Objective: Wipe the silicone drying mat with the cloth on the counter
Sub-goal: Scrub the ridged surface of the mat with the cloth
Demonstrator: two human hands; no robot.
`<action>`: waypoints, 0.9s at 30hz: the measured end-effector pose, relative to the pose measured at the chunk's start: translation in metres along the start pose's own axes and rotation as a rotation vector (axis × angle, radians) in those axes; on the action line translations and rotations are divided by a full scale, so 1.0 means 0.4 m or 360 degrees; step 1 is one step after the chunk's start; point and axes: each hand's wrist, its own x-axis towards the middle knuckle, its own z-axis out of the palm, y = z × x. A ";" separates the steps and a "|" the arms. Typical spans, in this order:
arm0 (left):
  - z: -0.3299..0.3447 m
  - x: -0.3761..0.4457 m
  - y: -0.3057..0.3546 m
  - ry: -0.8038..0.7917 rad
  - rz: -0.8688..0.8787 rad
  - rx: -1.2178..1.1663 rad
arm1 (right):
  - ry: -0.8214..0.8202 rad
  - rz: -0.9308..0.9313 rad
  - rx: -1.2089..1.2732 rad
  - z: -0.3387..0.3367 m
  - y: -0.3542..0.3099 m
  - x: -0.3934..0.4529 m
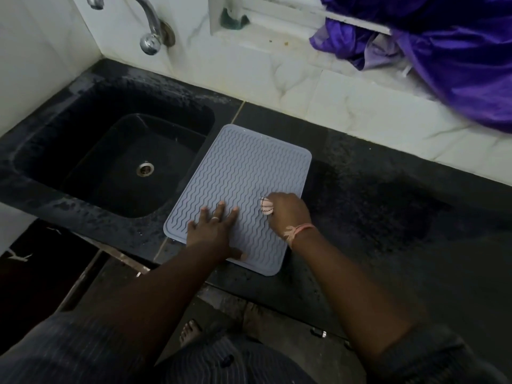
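- We are pressing our left hand (214, 231) flat, fingers straight and spread, on the near part of the grey rectangular silicone drying mat with wavy ridges (243, 173).
- Our right hand (288, 210) is gripping a small bunched pink cloth with dark stitching (266, 206), holding it against the mat's near-right part; most of the cloth is hidden, so its full shape is unclear.
- The mat is lying on the black speckled stone counter (388, 206), just right of the black sink basin (91, 128).

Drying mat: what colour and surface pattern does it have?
The drying mat is pale grey-blue with raised wavy ridges, clearest in the head view.
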 end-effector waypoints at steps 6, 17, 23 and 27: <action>0.000 0.008 0.009 0.0006 -0.0038 0.0015 | -0.0010 -0.0084 0.0103 0.068 -0.071 -0.173; -0.012 0.002 -0.025 -0.0012 -0.0040 -0.0166 | -0.0383 -0.0349 0.0608 -0.004 -0.069 -0.149; -0.014 0.002 -0.021 -0.0039 -0.0064 -0.0086 | -0.0582 -0.0662 0.0387 0.049 -0.031 -0.103; -0.019 -0.001 -0.013 -0.0098 -0.0078 -0.0053 | -0.0449 -0.0688 0.0146 0.028 0.011 -0.058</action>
